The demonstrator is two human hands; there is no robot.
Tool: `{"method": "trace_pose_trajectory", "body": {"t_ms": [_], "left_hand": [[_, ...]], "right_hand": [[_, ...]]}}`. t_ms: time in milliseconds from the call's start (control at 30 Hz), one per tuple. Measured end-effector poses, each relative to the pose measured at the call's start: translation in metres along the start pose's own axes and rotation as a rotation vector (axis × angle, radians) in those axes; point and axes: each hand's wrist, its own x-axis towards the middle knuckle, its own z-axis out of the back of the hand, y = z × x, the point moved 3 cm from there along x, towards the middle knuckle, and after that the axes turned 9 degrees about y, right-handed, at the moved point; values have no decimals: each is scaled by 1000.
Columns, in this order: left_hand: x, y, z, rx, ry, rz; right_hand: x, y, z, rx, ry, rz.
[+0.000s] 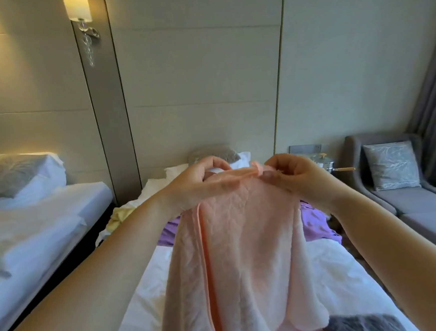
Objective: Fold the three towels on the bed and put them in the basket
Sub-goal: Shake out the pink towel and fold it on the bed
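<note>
Head view. Pink towel (243, 241): held over the bed (345, 272), top edge pinched by left hand (202, 184) and right hand (293, 177), both equally near; long axis hung downward, toward the person. Basket not seen.

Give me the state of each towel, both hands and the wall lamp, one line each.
pink towel: held up by its top edge, hanging down over the bed.
left hand: grips the pink towel's top edge.
right hand: pinches the pink towel's top corner.
purple towel: lying rumpled on the bed, partly hidden.
yellow towel: crumpled at the bed's left edge.
wall lamp: lit.
</note>
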Motion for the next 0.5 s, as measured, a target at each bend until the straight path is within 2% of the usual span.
{"method": "trace_pose_trajectory", "body": {"t_ms": [33,100,200,300,367,500], "left_hand": [[0,-3,0,132,-17,-1],[2,-11,-3,250,-87,-58],[4,-19,-8,224,-185,-100],[7,-17,-16,219,-149,-97],[8,-14,-19,322,-148,-103],[11,-5,-17,577,-260,-15]], "right_hand": [[1,5,0,15,-24,5],[4,15,-1,24,-36,-6],[10,25,-9,-20,-67,-10],[12,27,-18,-97,-76,1],[10,20,-21,-203,-76,-19],[3,-8,-34,-548,-71,-86]]}}
